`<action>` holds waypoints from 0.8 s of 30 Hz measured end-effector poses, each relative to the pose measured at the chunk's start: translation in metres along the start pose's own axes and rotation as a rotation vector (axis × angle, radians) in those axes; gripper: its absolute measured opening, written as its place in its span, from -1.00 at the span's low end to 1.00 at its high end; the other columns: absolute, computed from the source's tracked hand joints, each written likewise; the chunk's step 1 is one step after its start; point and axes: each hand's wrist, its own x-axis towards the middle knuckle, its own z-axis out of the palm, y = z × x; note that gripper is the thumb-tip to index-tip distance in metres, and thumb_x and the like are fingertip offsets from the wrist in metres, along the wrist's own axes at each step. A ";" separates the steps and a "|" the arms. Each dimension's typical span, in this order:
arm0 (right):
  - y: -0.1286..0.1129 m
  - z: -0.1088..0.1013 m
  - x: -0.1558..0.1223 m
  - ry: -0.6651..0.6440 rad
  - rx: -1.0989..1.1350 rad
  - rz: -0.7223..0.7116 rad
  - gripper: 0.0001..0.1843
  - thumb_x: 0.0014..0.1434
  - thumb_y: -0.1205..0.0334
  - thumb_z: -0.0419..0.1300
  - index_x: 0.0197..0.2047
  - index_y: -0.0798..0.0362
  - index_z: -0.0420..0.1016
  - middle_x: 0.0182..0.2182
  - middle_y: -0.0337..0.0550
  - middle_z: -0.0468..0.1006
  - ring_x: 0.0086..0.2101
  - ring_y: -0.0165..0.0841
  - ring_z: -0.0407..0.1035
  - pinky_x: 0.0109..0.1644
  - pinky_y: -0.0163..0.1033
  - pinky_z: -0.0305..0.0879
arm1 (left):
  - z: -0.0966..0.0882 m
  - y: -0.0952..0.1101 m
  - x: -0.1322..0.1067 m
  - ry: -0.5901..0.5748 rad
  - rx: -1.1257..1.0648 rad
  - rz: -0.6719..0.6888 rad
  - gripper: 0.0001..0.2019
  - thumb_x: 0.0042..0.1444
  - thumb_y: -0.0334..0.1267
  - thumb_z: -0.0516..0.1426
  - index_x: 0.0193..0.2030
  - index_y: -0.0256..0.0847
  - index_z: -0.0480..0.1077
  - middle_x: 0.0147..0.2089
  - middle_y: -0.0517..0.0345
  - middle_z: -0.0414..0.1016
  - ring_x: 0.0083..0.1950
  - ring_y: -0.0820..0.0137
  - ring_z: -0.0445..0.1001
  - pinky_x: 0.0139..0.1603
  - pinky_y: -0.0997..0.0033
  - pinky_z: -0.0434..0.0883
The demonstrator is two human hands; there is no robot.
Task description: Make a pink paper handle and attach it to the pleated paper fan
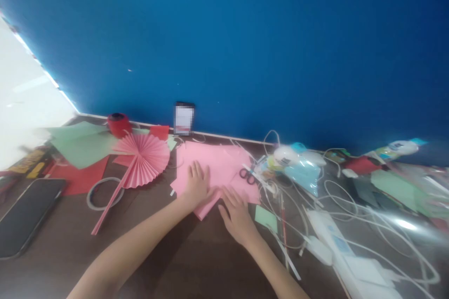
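Pink paper sheets [217, 161] lie on the dark table in front of me, one piece at the near edge looking folded. My left hand [198, 184] presses flat on the pink paper with its fingers spread. Beside it, my right hand [236, 212] rests with stretched fingers on the sheets' near edge, its thumb toward the left hand. Scissors with dark handles [247, 175] lie at the paper's right side. To the left is a pleated pink paper fan [147, 161] with a long pink handle. Neither hand appears to hold anything.
At left are a phone [31, 217], a tape roll [105, 208], red paper [84, 177], green paper [80, 142] and a red round object [119, 124]. White cables, a power strip [336, 243] and glue-like bottles [403, 148] crowd the right. A blue wall [224, 56] stands behind.
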 end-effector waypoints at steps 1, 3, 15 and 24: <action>-0.003 -0.001 -0.003 -0.008 0.007 -0.030 -0.50 0.27 0.13 -0.17 0.24 0.05 0.10 0.19 -0.03 0.20 0.21 -0.16 -0.04 0.24 0.23 -0.26 | 0.000 0.000 0.000 0.000 0.001 0.000 -0.25 0.14 0.11 -0.16 0.29 -0.49 -0.08 0.28 -0.51 -0.07 0.30 -0.18 -0.13 0.18 -0.20 -0.17; -0.009 -0.002 -0.008 -0.018 0.027 -0.080 -0.51 0.26 0.16 -0.15 0.23 0.05 0.12 0.19 -0.03 0.21 0.20 -0.17 0.00 0.24 0.21 -0.25 | -0.001 0.000 0.001 -0.005 0.000 0.002 -0.25 0.13 0.12 -0.15 0.28 -0.49 -0.07 0.27 -0.54 -0.07 0.30 -0.20 -0.14 0.18 -0.20 -0.17; -0.039 -0.022 -0.019 -0.071 0.197 -0.238 -0.56 0.21 0.25 -0.08 0.15 0.04 0.27 0.06 -0.05 0.40 0.10 -0.20 0.18 0.26 0.17 -0.28 | -0.007 0.002 0.002 -0.038 0.004 -0.007 -0.24 0.14 0.12 -0.14 0.29 -0.50 -0.08 0.26 -0.57 -0.08 0.29 -0.24 -0.12 0.17 -0.20 -0.16; -0.056 -0.028 -0.026 -0.140 0.260 -0.357 -0.52 0.19 0.26 -0.05 0.18 0.13 0.22 0.09 0.07 0.34 0.13 -0.14 0.14 0.25 0.21 -0.31 | -0.002 0.000 0.001 -0.007 0.018 -0.002 -0.23 0.13 0.15 -0.18 0.28 -0.49 -0.08 0.27 -0.54 -0.06 0.29 -0.21 -0.12 0.19 -0.16 -0.18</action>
